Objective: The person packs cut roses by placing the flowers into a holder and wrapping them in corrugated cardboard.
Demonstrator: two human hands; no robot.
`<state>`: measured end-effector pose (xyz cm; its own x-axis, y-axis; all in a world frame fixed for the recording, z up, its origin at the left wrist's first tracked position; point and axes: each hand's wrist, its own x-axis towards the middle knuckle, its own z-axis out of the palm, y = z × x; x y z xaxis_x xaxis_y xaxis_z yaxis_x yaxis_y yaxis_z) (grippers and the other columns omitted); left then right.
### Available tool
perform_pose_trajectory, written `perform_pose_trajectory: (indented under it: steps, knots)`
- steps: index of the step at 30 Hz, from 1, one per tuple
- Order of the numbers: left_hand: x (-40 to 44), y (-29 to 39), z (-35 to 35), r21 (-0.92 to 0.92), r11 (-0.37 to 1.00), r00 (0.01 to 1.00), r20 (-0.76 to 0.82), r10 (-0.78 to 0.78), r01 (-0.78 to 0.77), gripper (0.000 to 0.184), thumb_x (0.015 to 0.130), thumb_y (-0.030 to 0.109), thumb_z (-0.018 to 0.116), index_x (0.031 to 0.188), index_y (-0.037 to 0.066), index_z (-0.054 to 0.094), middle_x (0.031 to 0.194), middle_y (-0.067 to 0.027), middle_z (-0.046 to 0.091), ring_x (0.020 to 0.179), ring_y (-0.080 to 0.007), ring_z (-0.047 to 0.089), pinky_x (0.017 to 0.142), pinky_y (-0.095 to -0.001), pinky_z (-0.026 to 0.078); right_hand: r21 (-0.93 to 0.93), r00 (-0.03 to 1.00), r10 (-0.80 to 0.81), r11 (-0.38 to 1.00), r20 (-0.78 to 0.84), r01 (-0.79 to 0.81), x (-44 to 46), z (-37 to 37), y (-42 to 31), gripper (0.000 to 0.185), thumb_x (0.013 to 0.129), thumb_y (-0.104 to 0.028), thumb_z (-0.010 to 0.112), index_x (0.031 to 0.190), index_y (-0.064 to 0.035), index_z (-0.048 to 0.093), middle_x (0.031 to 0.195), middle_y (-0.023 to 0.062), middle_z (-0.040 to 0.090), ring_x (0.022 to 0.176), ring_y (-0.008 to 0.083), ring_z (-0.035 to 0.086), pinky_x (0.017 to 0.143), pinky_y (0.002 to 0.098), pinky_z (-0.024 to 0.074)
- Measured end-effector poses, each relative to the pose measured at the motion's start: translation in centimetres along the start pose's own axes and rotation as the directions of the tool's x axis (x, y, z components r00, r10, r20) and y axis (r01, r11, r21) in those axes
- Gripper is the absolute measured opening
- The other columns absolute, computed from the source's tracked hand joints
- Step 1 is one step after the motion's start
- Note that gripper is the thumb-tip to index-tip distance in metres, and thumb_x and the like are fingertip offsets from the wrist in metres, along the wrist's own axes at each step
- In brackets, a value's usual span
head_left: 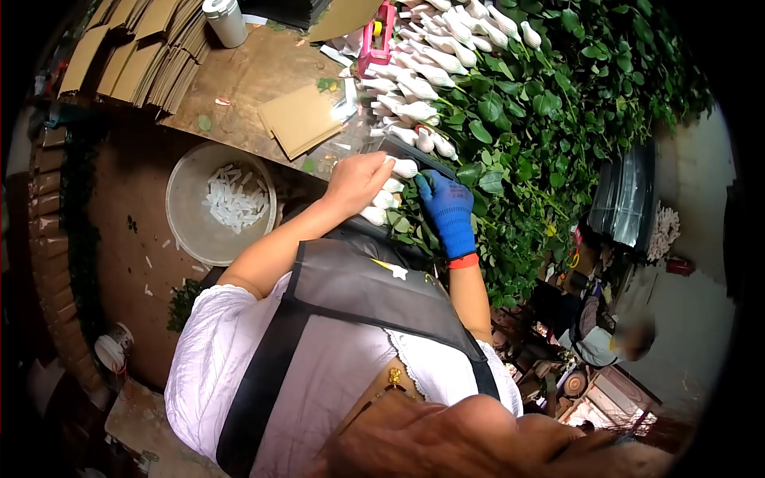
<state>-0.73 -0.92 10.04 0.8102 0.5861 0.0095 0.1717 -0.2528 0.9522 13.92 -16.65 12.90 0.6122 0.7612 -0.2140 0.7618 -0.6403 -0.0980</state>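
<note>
My bare left hand (358,182) is closed at the table's front edge, its fingertips on a flower head in white mesh netting (405,168). To its right, my right hand (446,202), in a blue glove with a red cuff, has its fingers pressed on a green stem just behind that netted head. More netted heads (374,215) lie below my left hand, close to the apron. Beyond both hands, a large pile of netted flowers (422,60) has its green leaves (550,103) spread to the right. Parts of the fingertips are hidden.
Cardboard pieces (299,119) lie on the wooden table (231,80), with stacked cardboard (135,52) and a white cup (225,22) farther back. A pink tape dispenser (376,40) stands beside the flowers. Below the table is a round tub (179,209) with white pieces. Another person (596,344) is at lower right.
</note>
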Motion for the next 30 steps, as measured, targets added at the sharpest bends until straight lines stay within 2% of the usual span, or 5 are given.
perform_pose_trajectory:
  steps: [5, 6, 9, 13, 30]
  knots:
    - [-0.3, -1.0, -3.0, -0.395, 0.909, 0.957, -0.291, 0.01, -0.13, 0.015, 0.098, 0.002, 0.051, 0.092, -0.003, 0.063, 0.095, -0.0086, 0.068, 0.072, -0.0091, 0.062, 0.063, -0.0263, 0.05, 0.043, 1.0, 0.004, 0.999, 0.016, -0.004, -0.2, 0.9, 0.8, 0.036, 0.094, -0.051, 0.055, 0.113, -0.0224, 0.066, 0.086, 0.0136, 0.072, 0.079, 0.0342, 0.069, 0.072, 0.0449, 0.0538]
    - [-0.2, -2.4, -4.2, -0.44, 0.878, 0.966, -0.079, -0.245, 0.187, 0.016, 0.093, 0.016, 0.066, 0.087, 0.001, 0.067, 0.091, -0.0093, 0.068, 0.085, -0.011, 0.062, 0.074, -0.0263, 0.05, 0.084, 1.0, -0.013, 0.996, 0.028, 0.011, -0.2, 0.6, 0.9, 0.037, 0.094, -0.051, 0.056, 0.114, -0.0223, 0.066, 0.087, 0.0142, 0.072, 0.08, 0.0344, 0.07, 0.073, 0.0449, 0.0538]
    - [0.6, -4.5, -2.3, -0.392, 0.848, 0.933, 0.176, -0.313, 0.358, 0.029, 0.089, 0.029, 0.073, 0.09, 0.001, 0.067, 0.096, -0.0144, 0.07, 0.09, -0.0156, 0.064, 0.077, -0.0303, 0.051, 0.168, 0.994, -0.026, 0.986, 0.108, 0.007, 0.1, 0.5, 1.2, 0.043, 0.089, -0.052, 0.061, 0.119, -0.0215, 0.066, 0.093, 0.017, 0.072, 0.085, 0.0356, 0.069, 0.078, 0.0454, 0.0534]
    - [1.8, -3.7, 0.2, -0.096, 0.95, 0.952, 0.103, -0.289, 0.298, 0.039, 0.087, 0.035, 0.075, 0.079, -0.002, 0.066, 0.068, -0.0016, 0.063, 0.067, -0.0077, 0.056, 0.06, -0.0294, 0.046, 0.085, 0.997, 0.011, 0.996, 0.08, -0.018, 0.3, 1.2, 0.7, 0.04, 0.087, -0.05, 0.063, 0.116, -0.0218, 0.066, 0.092, 0.0151, 0.073, 0.084, 0.0338, 0.07, 0.077, 0.0445, 0.0537]
    - [-0.4, -3.2, 1.7, -0.492, 0.857, 0.94, -0.198, -0.279, 0.151, 0.016, 0.092, 0.012, 0.068, 0.078, 0.004, 0.063, 0.071, 0.005, 0.059, 0.06, -0.0023, 0.047, 0.051, -0.0222, 0.037, 0.074, 0.996, 0.037, 0.997, -0.075, -0.031, 0.3, 1.3, -0.9, 0.028, 0.089, -0.043, 0.063, 0.1, -0.0183, 0.07, 0.086, 0.0104, 0.073, 0.079, 0.0312, 0.07, 0.071, 0.0434, 0.0545]
